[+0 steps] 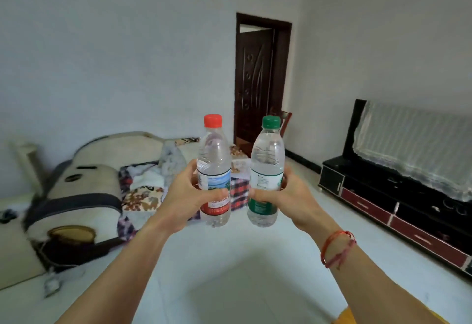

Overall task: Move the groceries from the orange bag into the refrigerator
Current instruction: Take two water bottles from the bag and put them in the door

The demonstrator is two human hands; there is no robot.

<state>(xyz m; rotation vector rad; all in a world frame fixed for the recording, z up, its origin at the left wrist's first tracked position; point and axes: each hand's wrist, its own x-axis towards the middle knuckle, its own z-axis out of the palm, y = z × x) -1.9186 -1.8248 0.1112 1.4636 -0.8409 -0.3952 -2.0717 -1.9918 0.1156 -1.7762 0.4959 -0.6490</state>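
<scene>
I hold two clear water bottles upright in front of me at chest height. My left hand [187,197] grips the red-capped bottle [214,155] around its red and blue label. My right hand [286,196] grips the green-capped bottle [267,155] around its green label. The two bottles stand side by side, a small gap between them. Neither the orange bag nor the refrigerator can be made out; only an orange-yellow patch [344,317] shows at the bottom edge.
A sofa [84,183] with cushions and blankets runs along the left. A dark TV cabinet [383,196] with a lace-covered television [413,145] stands on the right. A dark wooden door [258,81] stands ajar straight ahead. Pale tiled floor [242,272] lies between.
</scene>
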